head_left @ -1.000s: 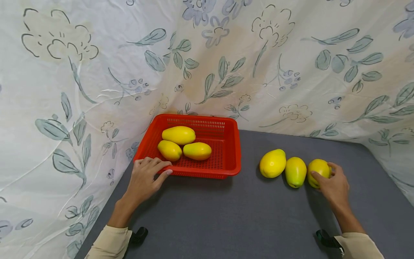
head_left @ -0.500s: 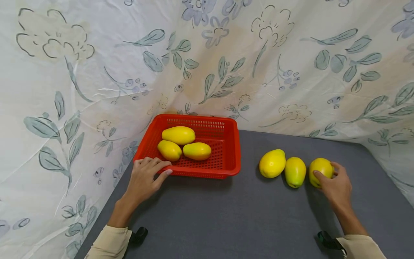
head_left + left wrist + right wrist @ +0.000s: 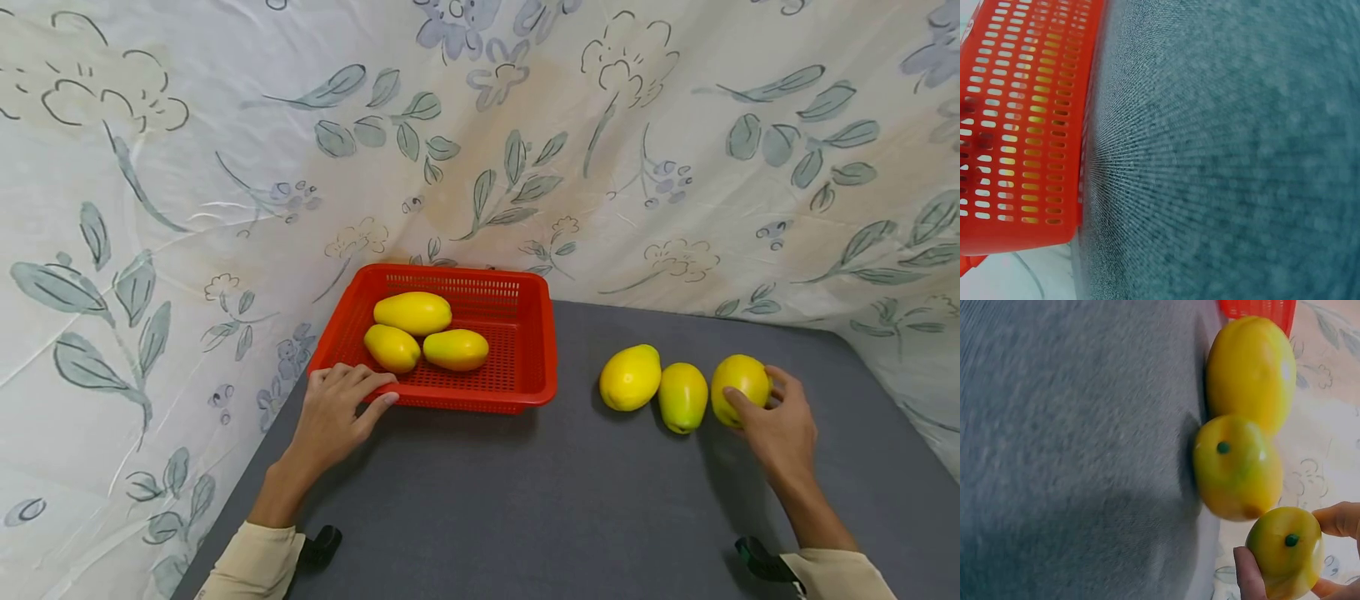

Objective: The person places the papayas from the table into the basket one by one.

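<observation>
My left hand (image 3: 341,417) grips the near-left rim of a red plastic basket (image 3: 536,383), fingers over the edge and thumb along its front. Inside the basket lie three yellow mango-like fruits (image 3: 412,314). At the right, my right hand (image 3: 780,425) holds another yellow mango-like fruit (image 3: 738,387) between thumb and fingers, raised above the table. The right wrist view shows the held fruit (image 3: 1285,550) end-on, with a dark green spot at its tip. Just left of it, a greenish-yellow fruit (image 3: 683,398) and a larger yellow fruit (image 3: 631,378) lie side by side.
A dark grey cloth (image 3: 540,508) covers the table. Behind and to the left hangs a pale floral curtain (image 3: 450,192), close to the basket's back side. The basket's slotted wall (image 3: 1029,125) fills the left of the left wrist view.
My right hand has lifted the held fruit off the table, slightly up and away from its neighbour. The left hand and the basket have stayed in place.
</observation>
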Demonstrator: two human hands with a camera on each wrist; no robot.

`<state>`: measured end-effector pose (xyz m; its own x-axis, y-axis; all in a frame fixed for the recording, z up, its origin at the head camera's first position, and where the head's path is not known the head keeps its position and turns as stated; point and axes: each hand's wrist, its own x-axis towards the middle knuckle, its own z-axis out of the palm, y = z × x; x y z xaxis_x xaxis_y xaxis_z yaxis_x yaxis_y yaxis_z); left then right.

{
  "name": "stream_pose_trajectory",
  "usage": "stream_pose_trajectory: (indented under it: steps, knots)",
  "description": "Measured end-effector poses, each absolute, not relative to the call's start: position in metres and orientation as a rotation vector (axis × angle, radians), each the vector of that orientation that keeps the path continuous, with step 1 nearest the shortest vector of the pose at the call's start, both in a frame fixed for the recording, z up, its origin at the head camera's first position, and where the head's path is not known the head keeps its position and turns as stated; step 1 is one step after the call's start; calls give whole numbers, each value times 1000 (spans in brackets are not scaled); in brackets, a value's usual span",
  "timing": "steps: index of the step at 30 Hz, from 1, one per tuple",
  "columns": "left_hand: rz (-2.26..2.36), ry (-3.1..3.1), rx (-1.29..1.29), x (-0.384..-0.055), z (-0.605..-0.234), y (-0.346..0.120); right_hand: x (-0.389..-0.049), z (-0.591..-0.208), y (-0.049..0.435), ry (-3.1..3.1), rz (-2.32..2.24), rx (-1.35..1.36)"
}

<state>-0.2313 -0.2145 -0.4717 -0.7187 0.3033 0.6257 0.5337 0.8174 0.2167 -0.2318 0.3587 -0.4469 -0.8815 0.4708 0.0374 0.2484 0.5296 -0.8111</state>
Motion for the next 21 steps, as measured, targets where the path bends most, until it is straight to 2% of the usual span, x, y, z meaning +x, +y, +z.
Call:
stream_pose_trajectory:
  steps: [21]
  knots:
    - [-508, -2412, -609, -230, -472, -213, -226, -430, 330, -2474, 1365, -428]
